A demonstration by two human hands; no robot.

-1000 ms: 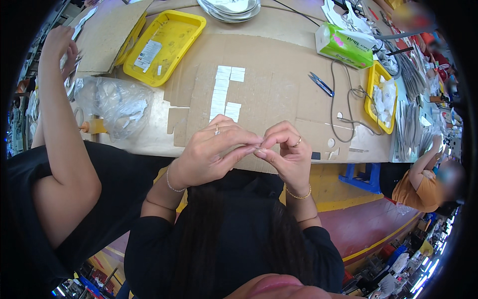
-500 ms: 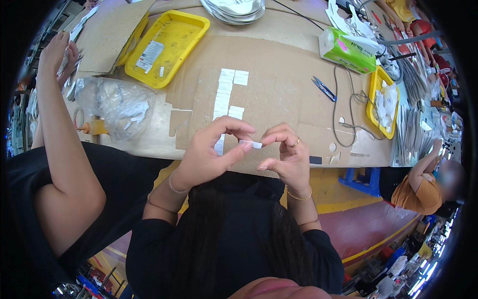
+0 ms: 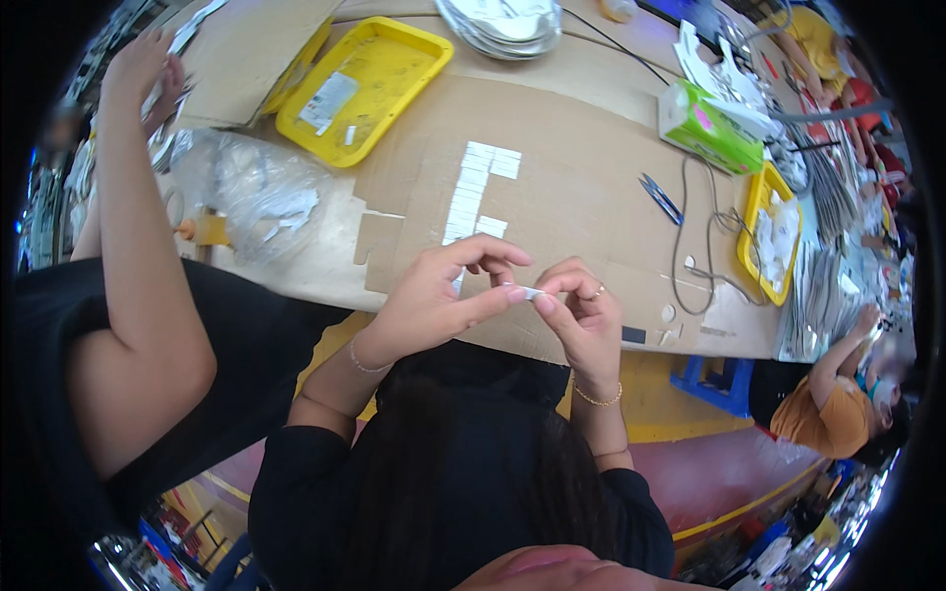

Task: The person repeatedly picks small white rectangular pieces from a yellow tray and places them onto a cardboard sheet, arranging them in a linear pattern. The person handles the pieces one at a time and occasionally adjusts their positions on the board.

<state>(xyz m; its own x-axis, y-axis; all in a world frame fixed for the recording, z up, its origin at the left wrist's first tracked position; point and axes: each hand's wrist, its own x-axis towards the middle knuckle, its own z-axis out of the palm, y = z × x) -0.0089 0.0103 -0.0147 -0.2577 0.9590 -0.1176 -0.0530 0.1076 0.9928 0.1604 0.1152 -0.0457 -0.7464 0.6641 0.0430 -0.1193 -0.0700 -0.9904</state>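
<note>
over cardboard-covered table (image 3: 591, 212); small white strip (image 3: 532, 294) pinched between left hand (image 3: 439, 300) grip and right hand (image 3: 586, 320) grip

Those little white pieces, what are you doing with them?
Both hands are pinching one small white piece between their fingertips, left hand and right hand, just above the edge of the cardboard-covered table. More white pieces lie in neat rows on the cardboard. A neighbour's arm reaches across on the left, near a yellow tray.
</note>
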